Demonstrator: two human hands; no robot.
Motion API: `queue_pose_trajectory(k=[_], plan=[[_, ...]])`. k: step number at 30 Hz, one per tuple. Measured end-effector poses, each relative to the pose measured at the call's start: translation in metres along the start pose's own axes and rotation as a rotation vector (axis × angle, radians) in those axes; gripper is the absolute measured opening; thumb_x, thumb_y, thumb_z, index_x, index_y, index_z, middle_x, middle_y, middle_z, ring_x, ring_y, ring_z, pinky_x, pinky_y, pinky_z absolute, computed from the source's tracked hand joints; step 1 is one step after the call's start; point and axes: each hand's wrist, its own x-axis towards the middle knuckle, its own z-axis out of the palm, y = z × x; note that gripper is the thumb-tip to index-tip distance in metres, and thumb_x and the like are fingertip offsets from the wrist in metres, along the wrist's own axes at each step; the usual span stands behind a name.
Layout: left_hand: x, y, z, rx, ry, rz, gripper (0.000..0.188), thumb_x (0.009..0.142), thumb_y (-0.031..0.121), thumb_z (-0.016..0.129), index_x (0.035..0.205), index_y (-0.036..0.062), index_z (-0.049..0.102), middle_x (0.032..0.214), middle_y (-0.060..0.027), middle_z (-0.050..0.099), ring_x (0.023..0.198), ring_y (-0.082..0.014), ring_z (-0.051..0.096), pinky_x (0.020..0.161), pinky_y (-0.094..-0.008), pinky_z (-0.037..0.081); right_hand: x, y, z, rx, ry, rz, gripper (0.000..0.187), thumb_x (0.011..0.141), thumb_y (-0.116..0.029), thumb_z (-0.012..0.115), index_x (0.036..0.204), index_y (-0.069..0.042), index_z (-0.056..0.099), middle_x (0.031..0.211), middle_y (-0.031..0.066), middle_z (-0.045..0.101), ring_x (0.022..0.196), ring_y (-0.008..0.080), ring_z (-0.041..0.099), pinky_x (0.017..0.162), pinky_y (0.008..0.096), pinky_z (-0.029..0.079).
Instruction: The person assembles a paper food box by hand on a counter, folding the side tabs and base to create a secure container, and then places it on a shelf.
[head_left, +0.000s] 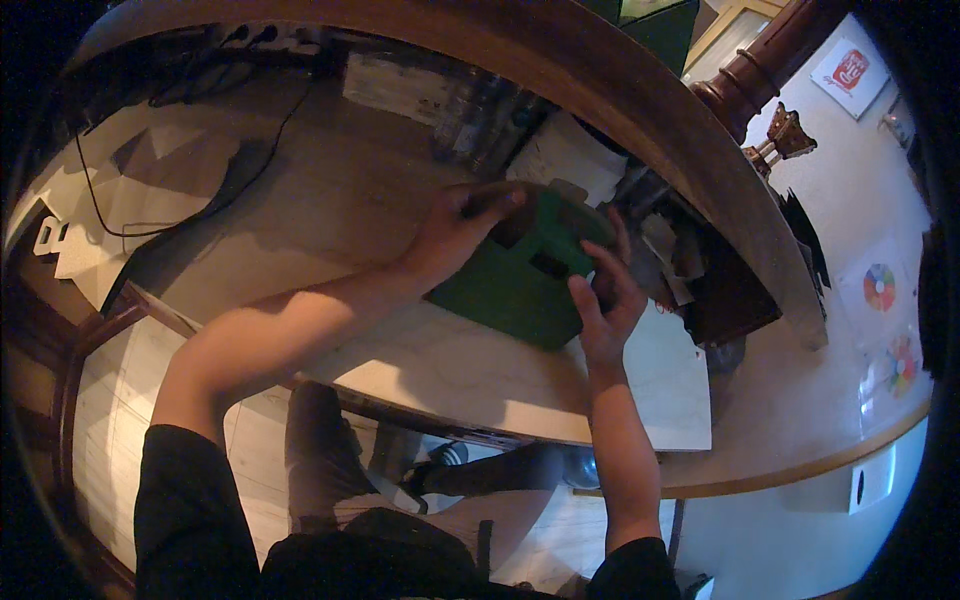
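Observation:
A dark green cardboard carton (507, 295) with cut-out slots and folding flaps leans over the counter in front of me. It looks like a folding carry box with a handle. My left hand (455, 232) grips its upper left edge, thumb stretched along the flap. On the right side my right hand (612, 305) has thumb and fingers bent round the edge, near a dark slot. A pale tab (570, 190) sticks up at the carton's top. The fingers behind the panels are partly hidden.
Flat pale cartons (95, 255) with a cut-out handle lie at the far left, a black cable (285, 130) across them. Clear plastic-wrapped items (480, 120) and papers (570, 155) stand at the back. A raised wooden ledge (560, 60) curves overhead. A white sheet (680, 390) lies at right.

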Motion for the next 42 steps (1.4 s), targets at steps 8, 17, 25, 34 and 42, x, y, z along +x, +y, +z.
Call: queue_pose_trajectory(k=[8,17,25,34,42], plan=[[0.000,0.002,0.001,0.003,-0.019,-0.018,0.045,0.099,0.041,0.070,0.117,-0.0004,0.076,0.101,-0.0064,0.078,0.093,-0.0115,0.067,0.089,-0.0283,0.053,-0.012,0.007,0.000,0.096,0.045,0.230,0.031,0.090,-0.020,0.080,0.116,-0.005,0.075,0.147,0.0189,0.055,0.137,0.0293,0.051,0.115,0.0402,0.037],[0.001,-0.009,0.000,0.005,0.055,-0.062,0.048,0.100,0.045,0.069,0.109,-0.0007,0.077,0.093,-0.0050,0.076,0.088,-0.0115,0.065,0.083,-0.0299,0.053,-0.010,0.005,0.006,-0.099,0.101,0.271,0.030,0.098,-0.031,0.071,0.110,-0.004,0.077,0.114,0.0130,0.072,0.126,0.0250,0.058,0.110,0.0373,0.041],[-0.009,0.001,0.005,-0.001,0.057,0.010,0.048,0.102,0.044,0.066,0.110,-0.0022,0.076,0.091,-0.0027,0.074,0.087,-0.0092,0.062,0.082,-0.0291,0.051,-0.010,0.002,0.005,-0.083,0.100,0.230,0.027,0.100,-0.028,0.068,0.107,-0.003,0.077,0.108,0.0104,0.073,0.115,0.0224,0.060,0.104,0.0358,0.044],[-0.002,-0.006,0.004,-0.043,-0.018,0.051,0.045,0.101,0.041,0.068,0.111,-0.0026,0.075,0.092,-0.0040,0.075,0.088,-0.0102,0.064,0.083,-0.0296,0.052,-0.002,-0.003,0.007,-0.140,0.052,0.212,0.026,0.102,-0.025,0.065,0.108,-0.004,0.078,0.108,0.0106,0.073,0.114,0.0227,0.059,0.105,0.0362,0.043],[-0.001,-0.009,0.000,0.075,-0.008,0.053,0.048,0.096,0.043,0.073,0.108,-0.0025,0.075,0.095,-0.0108,0.077,0.090,-0.0161,0.070,0.084,-0.0332,0.055,-0.001,0.008,0.010,-0.177,0.067,0.269,0.026,0.101,-0.026,0.068,0.110,-0.003,0.076,0.114,0.0110,0.072,0.111,0.0231,0.062,0.105,0.0369,0.044]])
